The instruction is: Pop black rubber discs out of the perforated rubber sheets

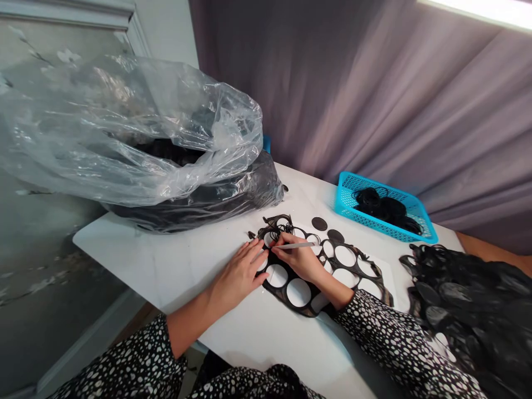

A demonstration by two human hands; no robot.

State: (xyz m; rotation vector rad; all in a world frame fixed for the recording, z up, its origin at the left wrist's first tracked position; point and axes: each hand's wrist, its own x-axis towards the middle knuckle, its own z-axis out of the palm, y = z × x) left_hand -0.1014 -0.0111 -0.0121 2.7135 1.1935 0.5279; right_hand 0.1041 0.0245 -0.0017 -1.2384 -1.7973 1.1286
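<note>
A black sheet with several round holes lies on the white table, and white shows through the holes. My left hand rests flat on the left edge of the sheet, its fingers stretched out. My right hand is closed around a thin, light grey tool, whose tip points left, close to my left fingertips. Thin black strands bunch up just beyond the tool. Two black discs lie behind the sheet.
A large clear plastic bag with black material fills the back left. A blue basket at the back right holds bundles of black rings. A heap of black pieces covers the right side. A curtain hangs behind the table.
</note>
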